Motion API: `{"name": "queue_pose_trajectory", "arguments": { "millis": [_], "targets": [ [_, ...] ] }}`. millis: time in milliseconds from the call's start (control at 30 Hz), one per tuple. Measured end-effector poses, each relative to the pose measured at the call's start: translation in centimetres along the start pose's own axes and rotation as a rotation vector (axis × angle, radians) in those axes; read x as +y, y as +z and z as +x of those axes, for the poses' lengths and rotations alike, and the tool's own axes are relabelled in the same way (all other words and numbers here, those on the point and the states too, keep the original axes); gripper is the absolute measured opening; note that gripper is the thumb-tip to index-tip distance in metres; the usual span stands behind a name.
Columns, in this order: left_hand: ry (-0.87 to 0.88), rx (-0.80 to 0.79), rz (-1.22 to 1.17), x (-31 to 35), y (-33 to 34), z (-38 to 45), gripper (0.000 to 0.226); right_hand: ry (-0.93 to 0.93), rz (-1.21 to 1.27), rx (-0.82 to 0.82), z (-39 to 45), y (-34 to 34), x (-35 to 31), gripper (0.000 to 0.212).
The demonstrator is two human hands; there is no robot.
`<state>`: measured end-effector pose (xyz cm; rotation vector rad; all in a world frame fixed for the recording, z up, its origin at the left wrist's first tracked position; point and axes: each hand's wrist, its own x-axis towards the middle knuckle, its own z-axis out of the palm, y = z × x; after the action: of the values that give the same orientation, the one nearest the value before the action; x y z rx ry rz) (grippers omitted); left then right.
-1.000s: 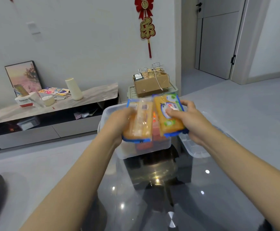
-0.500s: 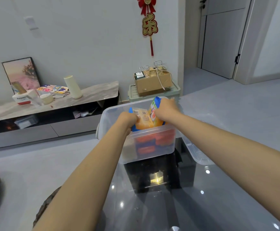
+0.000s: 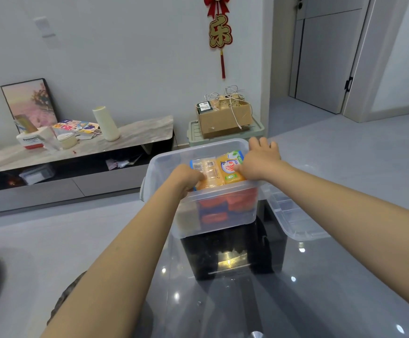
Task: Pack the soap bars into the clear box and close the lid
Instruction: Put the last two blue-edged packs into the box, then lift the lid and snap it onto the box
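The clear box [image 3: 213, 223] stands on a dark glass table, its top uncovered. Two yellow soap bars in blue-edged wrappers lie flat side by side on top of the stack inside: the left soap bar [image 3: 209, 170] shows its barcode side, the right soap bar [image 3: 230, 167] its printed face. My left hand [image 3: 186, 179] grips the left bar at the near rim. My right hand [image 3: 259, 158] rests on the right bar, fingers spread over the box's far right corner. More red and blue soap packs [image 3: 225, 208] show through the front wall. The clear lid [image 3: 293, 215] lies to the right.
The glass table [image 3: 296, 289] extends toward me with glare spots. Behind the box stands a green crate with a cardboard box [image 3: 225, 120] on it. A low TV console [image 3: 76, 147] with a vase and clutter runs along the left wall.
Both soap bars went from held up in front of me, down into the box, tilted on edge, and now lie flat on the stack. My right hand has flattened over its bar.
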<state>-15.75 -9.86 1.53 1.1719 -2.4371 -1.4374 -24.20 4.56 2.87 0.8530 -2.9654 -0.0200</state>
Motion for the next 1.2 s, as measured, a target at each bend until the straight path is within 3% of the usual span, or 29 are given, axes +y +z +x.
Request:
{"name": "queue_pose_trajectory", "arguments": {
  "millis": [100,267,367,467,567,700,833,967,1200],
  "targets": [
    [0.029,0.002,0.015,-0.1,0.1,0.0,0.036,-0.083,0.091,0.108,0.0,0.4,0.2,0.06],
    [0.124,0.005,0.154,0.0,0.4,0.1,0.035,-0.08,0.407,-0.061,0.2,1.0,0.4,0.046],
    [0.143,0.023,0.268,0.4,0.4,-0.5,0.026,-0.058,0.398,-0.058,0.3,1.1,0.0,0.046],
    [0.189,0.115,0.33,0.2,1.0,-1.2,0.034,-0.063,0.505,-0.028,-0.4,1.4,0.5,0.041],
    [0.328,0.286,0.369,0.4,1.8,-2.7,0.043,-0.091,0.655,0.048,-2.1,2.1,1.4,0.036],
    [0.613,0.404,0.338,1.6,4.1,-6.8,0.032,-0.125,0.771,0.255,-6.0,2.7,3.2,0.032],
    [0.812,0.343,0.33,1.0,7.6,-10.3,0.026,-0.1,0.742,0.36,-10.1,4.4,7.1,0.025],
    [0.907,0.221,0.365,0.2,11.5,-12.0,0.025,-0.029,0.678,0.196,-12.6,7.0,10.9,0.019],
    [0.689,-0.083,0.661,-2.3,18.1,-10.8,0.032,0.04,0.546,-0.031,-13.9,9.8,13.6,0.023]
  ]
}}
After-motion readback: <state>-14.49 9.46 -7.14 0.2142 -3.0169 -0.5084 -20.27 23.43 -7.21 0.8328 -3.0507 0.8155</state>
